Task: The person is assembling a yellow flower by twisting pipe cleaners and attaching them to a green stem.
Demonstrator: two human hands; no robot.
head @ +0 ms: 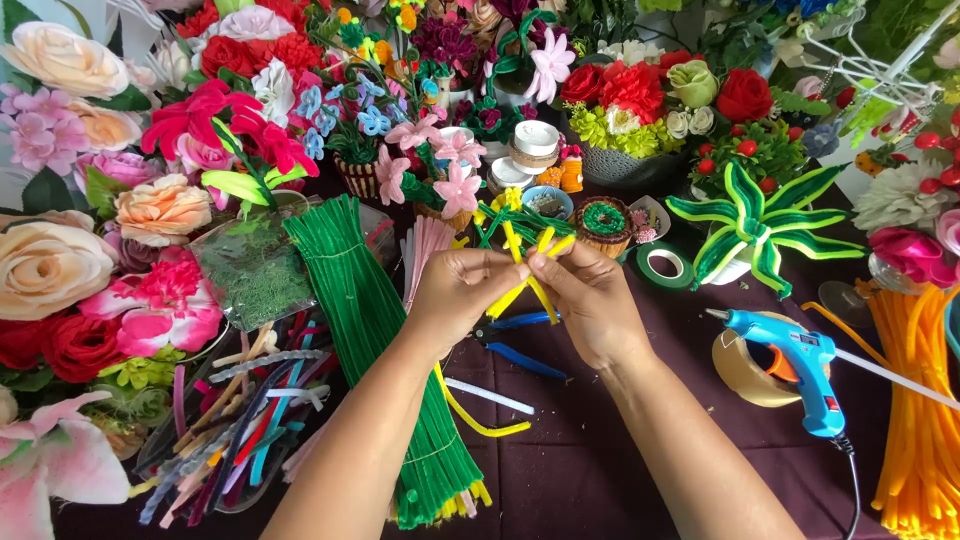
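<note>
Holding a small bunch of fuzzy yellow pipe cleaners (527, 278), the left hand (458, 288) and the right hand (590, 300) meet in the middle, above the dark purple table cloth (600, 450). Both hands are closed, with fingertips pinching the yellow sticks from each side. The sticks fan out between the fingers, some pointing up and some down. It looks like they are twisted together where the fingers meet, but the fingers hide that spot.

Just under the hands lie blue-handled pliers (520, 345). A loose white pipe cleaner (488, 396) and a bent yellow one (480, 420) rest on the cloth nearby. A thick bundle of green pipe cleaners (375, 330) lies under the left arm. To the right, a blue glue gun (795, 365) sits beside a roll of tan tape (745, 375). A pile of orange pipe cleaners (915, 420) is at the right edge. Many bright fake flowers (110, 260) fill the left side and the back.
</note>
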